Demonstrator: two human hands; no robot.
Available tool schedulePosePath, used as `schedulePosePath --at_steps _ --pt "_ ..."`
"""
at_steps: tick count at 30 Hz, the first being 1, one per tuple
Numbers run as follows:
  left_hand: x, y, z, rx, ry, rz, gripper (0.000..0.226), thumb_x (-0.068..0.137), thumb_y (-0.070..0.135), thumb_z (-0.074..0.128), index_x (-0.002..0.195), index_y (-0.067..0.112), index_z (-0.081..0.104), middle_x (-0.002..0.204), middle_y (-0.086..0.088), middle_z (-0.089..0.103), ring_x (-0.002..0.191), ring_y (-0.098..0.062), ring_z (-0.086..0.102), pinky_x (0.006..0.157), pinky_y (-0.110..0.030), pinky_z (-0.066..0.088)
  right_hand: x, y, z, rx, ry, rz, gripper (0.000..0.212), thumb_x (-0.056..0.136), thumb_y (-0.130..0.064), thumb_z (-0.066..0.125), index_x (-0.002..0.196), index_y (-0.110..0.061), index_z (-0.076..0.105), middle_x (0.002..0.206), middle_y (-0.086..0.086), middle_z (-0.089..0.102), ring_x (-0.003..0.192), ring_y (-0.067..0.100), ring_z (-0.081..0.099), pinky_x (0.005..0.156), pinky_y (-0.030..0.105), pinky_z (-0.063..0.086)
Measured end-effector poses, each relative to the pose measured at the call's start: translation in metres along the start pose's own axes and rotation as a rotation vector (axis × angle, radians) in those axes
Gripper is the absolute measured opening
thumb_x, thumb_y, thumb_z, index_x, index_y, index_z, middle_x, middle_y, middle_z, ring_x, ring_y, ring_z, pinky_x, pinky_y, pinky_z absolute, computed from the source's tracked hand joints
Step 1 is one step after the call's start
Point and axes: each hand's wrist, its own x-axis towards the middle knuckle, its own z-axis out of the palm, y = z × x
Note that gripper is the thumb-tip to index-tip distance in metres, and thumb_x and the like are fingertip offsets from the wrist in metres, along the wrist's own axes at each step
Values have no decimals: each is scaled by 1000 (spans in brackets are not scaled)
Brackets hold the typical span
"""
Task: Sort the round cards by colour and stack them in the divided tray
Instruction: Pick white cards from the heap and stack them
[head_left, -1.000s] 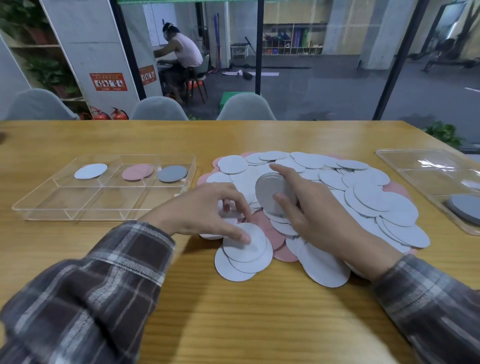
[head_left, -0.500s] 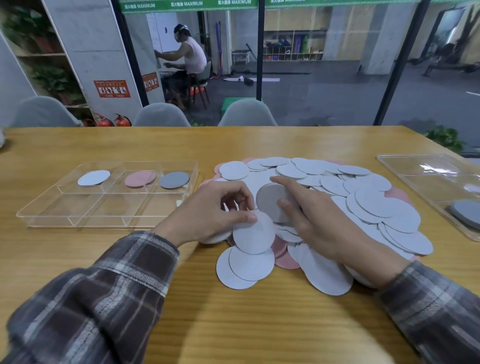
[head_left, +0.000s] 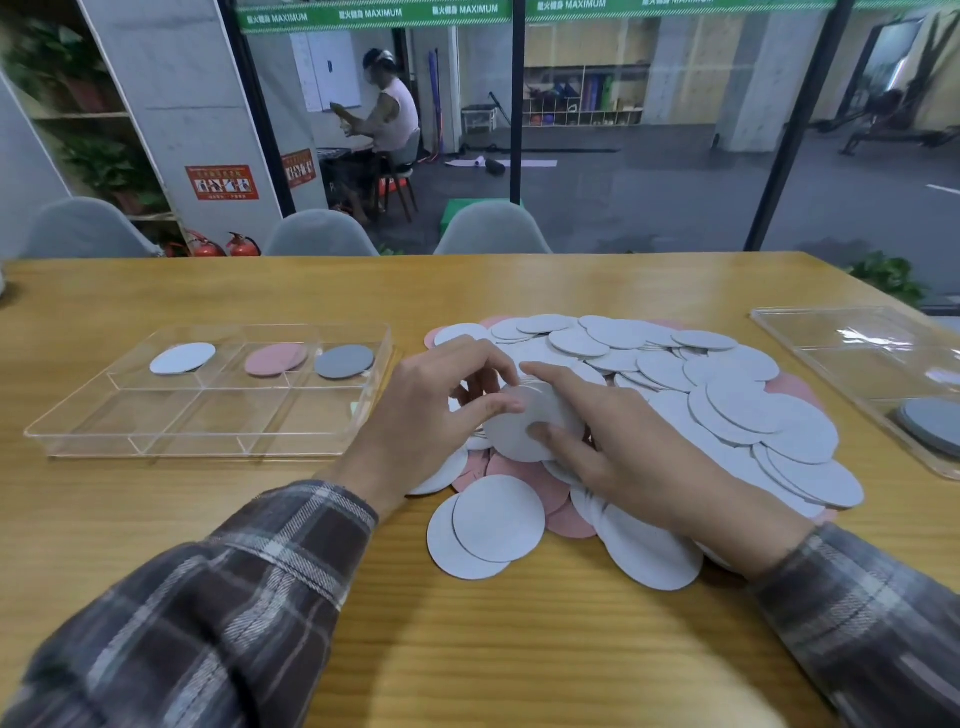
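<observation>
White and pink round cards lie in a loose pile (head_left: 675, 374) on the wooden table (head_left: 467, 649). Most are white, and pink ones show along the pile's near-left part and at its right edge.

Over the left part of the pile both hands grip the held cards (head_left: 511, 434), a white disc tilted up off the pile with what look like more card edges behind its top rim. The left hand (head_left: 431, 410) pinches them from the side away from the pile's centre, with its thumb laid across the white face and its fingers curled behind. The right hand (head_left: 639, 457) grips them from the pile's side, with the forefinger stretched along the top rim and the thumb pressed on the lower face. The right wrist rests on the near cards of the pile. Both plaid sleeves (head_left: 234, 597) reach in from the near side.

Left of the pile, just apart from it, stands the clear divided tray (head_left: 208, 448). In its far row a white card (head_left: 182, 358) lies in the compartment farthest from the pile, a pink card (head_left: 275, 358) in the middle one and a grey card (head_left: 344, 361) in the one nearest the pile.

Right of the pile sits a second tray (head_left: 810, 353), holding a grey stack (head_left: 932, 426) at its near end. Beyond the pile, grey chairs (head_left: 491, 228) line the table's far edge.
</observation>
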Motion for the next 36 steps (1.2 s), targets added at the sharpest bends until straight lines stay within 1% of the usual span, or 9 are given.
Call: schedulePosePath --at_steps 7,10,16,19,23,27,29,32,36 --pt "-1 1 -2 -85 -27 -50 21 85 4 84 103 9 75 95 1 73 89 -16 70 79 -24 60 1 -1 1 16 1 4 52 104 -29 53 153 -32 36 91 -17 65 80 -8 58 73 14 40" --pt "0 4 -7 -74 -65 -102 20 84 10 86 97 14 71 91 8 70 84 -17 68 71 -25 57 0 0 0 -5 27 7 52 104 -28 53 153 -31 36 93 -18 62 80 -2 55 72 14 38" --pt "-2 5 -27 -16 -557 -353 28 69 29 97 87 26 76 80 7 72 70 -7 56 64 -17 43 2 8 -5 -42 126 49 54 102 -29 57 152 -29 37 79 -24 51 69 -12 51 66 12 37" --pt "-3 5 -26 -18 -626 -385 32 65 29 99 89 27 77 82 6 72 70 -4 53 66 -21 45 1 11 -4 -43 122 46 53 103 -29 56 152 -29 37 81 -28 48 68 -11 48 67 14 35" --pt "-1 5 -27 -36 -636 -427 27 69 23 97 87 26 78 78 10 71 65 -1 52 64 -19 45 1 9 -4 -56 122 33 55 103 -28 56 154 -28 36 85 -27 50 76 0 47 70 14 36" --pt "0 6 -28 -80 -627 -439 20 77 13 91 87 22 76 80 6 72 66 0 56 66 -17 47 2 8 -3 -49 140 4 54 103 -25 58 154 -27 40 76 -35 43 77 -18 48 73 6 37" --pt "1 6 -29 -122 -603 -420 19 79 11 90 89 20 76 85 -2 73 73 -5 60 70 -18 49 2 8 -3 -37 136 -10 52 102 -23 58 152 -29 43 76 -31 47 79 -15 51 74 8 38" --pt "2 5 -29 -201 -447 -382 18 80 9 88 89 16 75 89 -6 73 79 -16 66 76 -28 55 2 8 -1 -15 131 -23 48 103 -21 55 150 -31 45 75 -25 51 80 -6 53 73 15 38" --pt "1 0 -20 -234 -197 -328 17 82 8 87 92 13 75 84 -6 71 80 -29 67 76 -38 58 1 9 -3 39 109 -23 44 106 -20 49 149 -32 45 83 -30 56 86 -5 54 76 13 38"
